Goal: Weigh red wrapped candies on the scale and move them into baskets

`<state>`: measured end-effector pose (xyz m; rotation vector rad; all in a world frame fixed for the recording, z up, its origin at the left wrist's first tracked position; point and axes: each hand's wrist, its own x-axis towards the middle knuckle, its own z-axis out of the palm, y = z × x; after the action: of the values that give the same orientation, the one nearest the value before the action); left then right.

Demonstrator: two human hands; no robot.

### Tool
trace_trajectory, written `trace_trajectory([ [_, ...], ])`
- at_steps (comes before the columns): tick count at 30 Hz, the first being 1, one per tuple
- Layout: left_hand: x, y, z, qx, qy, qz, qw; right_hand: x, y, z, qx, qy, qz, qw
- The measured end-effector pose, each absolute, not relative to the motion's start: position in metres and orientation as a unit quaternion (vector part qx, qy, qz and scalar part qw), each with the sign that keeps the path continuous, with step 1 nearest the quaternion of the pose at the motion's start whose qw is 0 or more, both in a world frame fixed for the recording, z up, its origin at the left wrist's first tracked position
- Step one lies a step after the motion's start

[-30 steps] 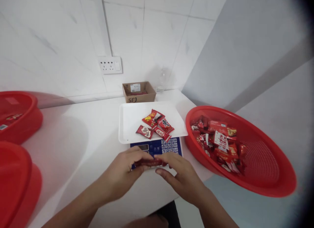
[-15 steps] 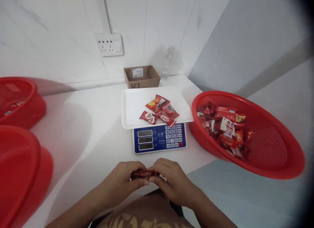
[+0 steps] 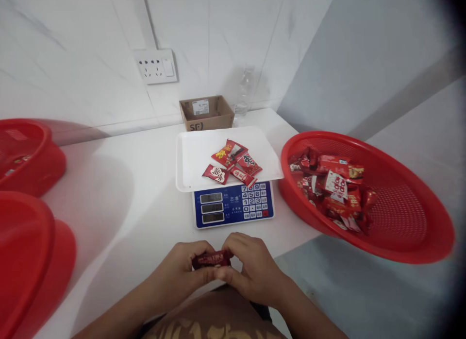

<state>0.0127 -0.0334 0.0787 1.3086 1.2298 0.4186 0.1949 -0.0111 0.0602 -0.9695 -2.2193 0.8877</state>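
Observation:
Between both hands is a dark red wrapped candy [image 3: 211, 260], held just in front of the scale near the table's front edge. My left hand [image 3: 184, 267] pinches its left end, with the thumb below. My right hand [image 3: 248, 266] grips the right end, the fingers curled over it. Beyond them stands a blue digital scale [image 3: 233, 206] with a white tray [image 3: 192, 157] on top. Several red candy packets [image 3: 230, 153] lie together on the tray, overlapping in part. The digits on the scale's display are too faint to read.
At the right, a red perforated basket [image 3: 404, 222] holds a heap of red-wrapped sweets [image 3: 340, 193]. Two red baskets stand at the left, one behind [image 3: 47, 154] and one nearer [image 3: 54, 261]. A cardboard box [image 3: 207, 116] and a clear plastic bottle [image 3: 244, 93] are by the wall.
The candy in my hands has turned so more of its printed face shows. My view has shifted slightly; the packets on the tray lie as before.

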Motion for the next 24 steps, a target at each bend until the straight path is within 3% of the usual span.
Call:
trace_trajectory([
  [24,0.028,-0.017,0.083,0.584,0.480,0.169,0.632,0.206,-0.005,0.053,-0.332,-0.829,0.250,0.373],
])
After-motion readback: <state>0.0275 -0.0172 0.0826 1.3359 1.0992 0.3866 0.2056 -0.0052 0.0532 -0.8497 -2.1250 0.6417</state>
